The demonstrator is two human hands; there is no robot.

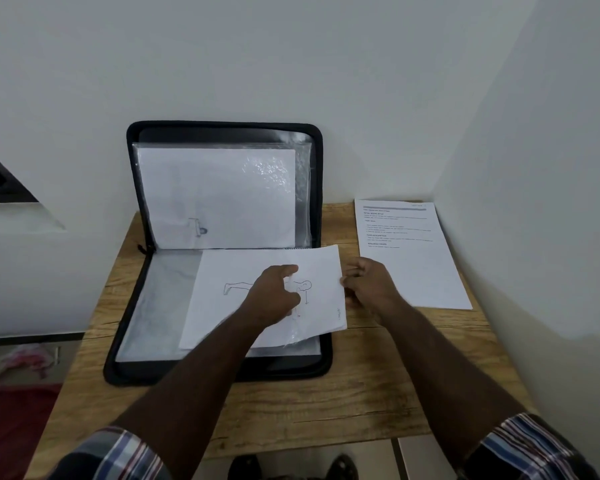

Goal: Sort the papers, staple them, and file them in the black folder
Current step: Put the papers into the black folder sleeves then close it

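The black zip folder (129, 341) lies open on the wooden table, its upper half leaning against the wall. A clear sleeve in that upper half holds a white sheet (219, 195). A sheet with a line drawing (222, 306) lies skewed on the clear sleeve (160, 306) of the lower half. My left hand (274, 296) rests on this sheet with curled fingers near the sleeve's edge. My right hand (371, 285) pinches the sheet's right edge. Whether the sheet is partly inside the sleeve, I cannot tell.
A printed text page (413, 265) lies on the table (361, 393) to the right of the folder, close to the right wall. The wall stands directly behind the folder. Below the table's left edge is a red and pink floor area (14, 393).
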